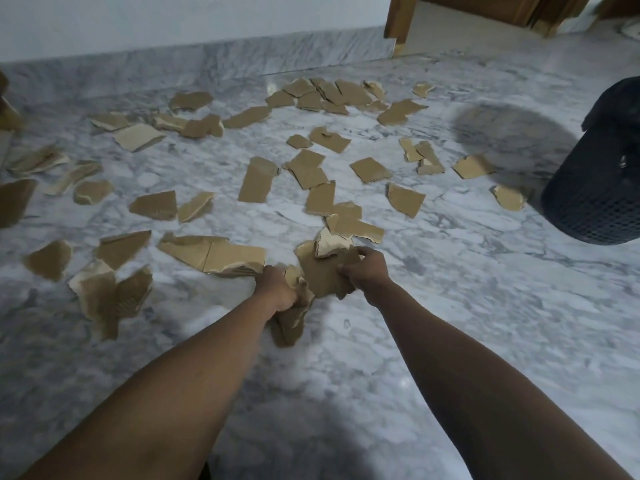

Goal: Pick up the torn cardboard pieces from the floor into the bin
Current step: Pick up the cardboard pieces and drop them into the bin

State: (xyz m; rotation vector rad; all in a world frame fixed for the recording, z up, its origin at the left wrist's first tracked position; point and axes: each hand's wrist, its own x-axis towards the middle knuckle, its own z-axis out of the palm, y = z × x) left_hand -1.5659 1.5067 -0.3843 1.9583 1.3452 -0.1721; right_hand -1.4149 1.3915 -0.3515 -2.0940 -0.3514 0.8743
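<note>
Several torn brown cardboard pieces point(256, 180) lie scattered over the grey marble floor point(450, 306). My left hand point(277, 287) grips a crumpled bunch of cardboard scraps point(289, 325) that hangs below its fist. My right hand point(365, 268) holds a larger flat cardboard piece point(320, 271) with a pale scrap point(330, 242) lying on top of it. The two hands are close together, low over the floor. A black mesh bin point(595, 174) stands at the right edge, an arm's length from my right hand.
A white wall with a marble skirting point(207, 60) runs along the back. Wooden door frame legs point(398, 22) stand at the top right. More cardboard lies at the far left edge point(14, 202). Bare floor stretches between my hands and the bin.
</note>
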